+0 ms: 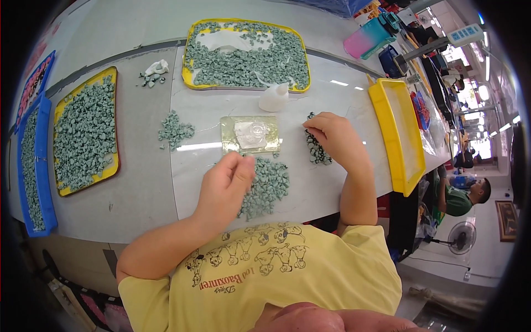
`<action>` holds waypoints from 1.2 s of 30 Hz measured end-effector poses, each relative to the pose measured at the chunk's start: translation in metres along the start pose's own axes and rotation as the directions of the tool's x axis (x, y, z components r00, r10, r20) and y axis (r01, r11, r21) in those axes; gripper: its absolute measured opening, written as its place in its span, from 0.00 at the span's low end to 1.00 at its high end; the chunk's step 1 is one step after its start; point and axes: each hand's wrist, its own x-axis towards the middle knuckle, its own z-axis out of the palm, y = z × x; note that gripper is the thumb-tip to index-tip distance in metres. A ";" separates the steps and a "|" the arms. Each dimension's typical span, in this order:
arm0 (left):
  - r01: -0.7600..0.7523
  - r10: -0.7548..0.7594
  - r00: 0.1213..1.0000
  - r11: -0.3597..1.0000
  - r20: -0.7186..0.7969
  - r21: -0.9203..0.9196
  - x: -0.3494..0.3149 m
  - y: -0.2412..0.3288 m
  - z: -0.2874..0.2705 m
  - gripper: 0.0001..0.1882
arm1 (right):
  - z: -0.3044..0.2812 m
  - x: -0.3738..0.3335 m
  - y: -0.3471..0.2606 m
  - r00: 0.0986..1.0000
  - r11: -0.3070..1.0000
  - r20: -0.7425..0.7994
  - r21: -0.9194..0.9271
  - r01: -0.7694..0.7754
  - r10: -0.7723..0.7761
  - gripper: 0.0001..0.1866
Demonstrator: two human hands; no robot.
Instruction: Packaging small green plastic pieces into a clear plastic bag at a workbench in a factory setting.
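My left hand [225, 185] is closed, thumb against curled fingers, at the left edge of a loose pile of small grey-green pieces [266, 188]. Whatever it may hold is hidden. Over a smaller cluster of darker green pieces [317, 150] hovers my right hand [334, 138], its fingertips pinched together; I cannot make out anything between them. Beyond and between the hands lies a yellowish square pad [271, 123], with a small clear dish [256, 133] and some white paper on it. A white squeeze bottle [274, 98] stands just behind the pad.
A yellow-rimmed tray [191, 82] of green pieces lies at the back; another tray [114, 160] and a blue bin [45, 182] sit left. One small heap [176, 130] is left of the pad. At right are a yellow bin [392, 133] and a pink-blue bottle [369, 37].
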 end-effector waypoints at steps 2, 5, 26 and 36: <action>0.024 -0.032 0.999 0.923 -0.013 -0.385 0.003 0.000 -0.001 0.05 | 0.004 0.000 0.001 0.998 0.996 0.015 -0.071 -0.052 0.053 0.07; -0.231 0.181 0.970 0.894 -0.161 -0.384 0.009 0.000 0.002 0.12 | 0.010 0.002 -0.003 0.994 0.986 0.043 -0.141 -0.093 0.100 0.07; 0.083 -0.080 0.997 0.958 0.022 -0.276 0.009 0.006 0.013 0.17 | 0.020 -0.015 -0.050 0.873 0.830 -0.327 0.313 0.461 -0.361 0.13; 0.048 -0.050 0.999 0.963 -0.002 -0.264 0.008 0.021 0.042 0.13 | 0.001 -0.032 -0.032 0.747 0.793 -0.306 -0.045 0.608 -0.590 0.17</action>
